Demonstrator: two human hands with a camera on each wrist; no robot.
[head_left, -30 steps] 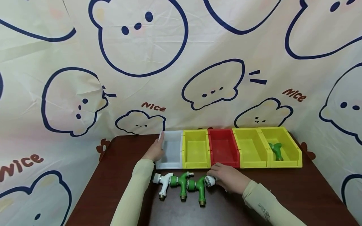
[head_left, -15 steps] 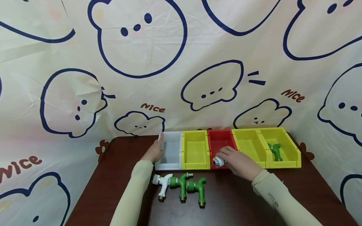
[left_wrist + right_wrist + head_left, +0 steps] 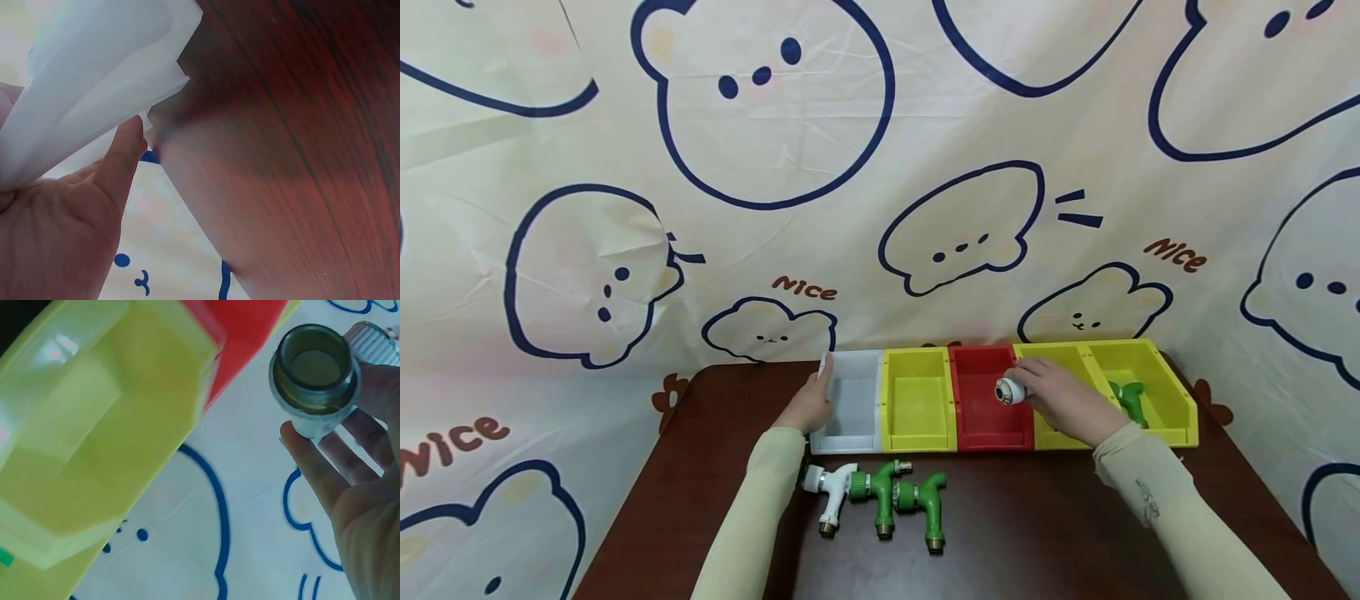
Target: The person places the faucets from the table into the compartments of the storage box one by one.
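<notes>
My right hand (image 3: 1071, 402) holds a white tap (image 3: 1011, 390) in the air over the edge between the red bin (image 3: 992, 437) and the yellow bin to its right. In the right wrist view, the threaded brass end of the tap (image 3: 314, 369) faces the camera, and its ribbed white knob shows behind. My left hand (image 3: 807, 404) grips the left wall of the grey bin (image 3: 857, 442); in the left wrist view the bin wall (image 3: 106, 87) lies between its fingers. Nearer me, a white tap (image 3: 833, 496) and two green taps (image 3: 883, 496) lie in a row.
A yellow bin (image 3: 919, 442) sits between the grey and red ones. At the right end, another yellow bin (image 3: 1180, 429) contains a green tap (image 3: 1130, 400). The bins stand along the back of the dark wooden table (image 3: 1022, 542), before a printed cloth (image 3: 820, 233).
My right hand has lifted the white tap from the right end of the row and carried it back and rightward, over the red bin. The left hand stays on the grey bin.
</notes>
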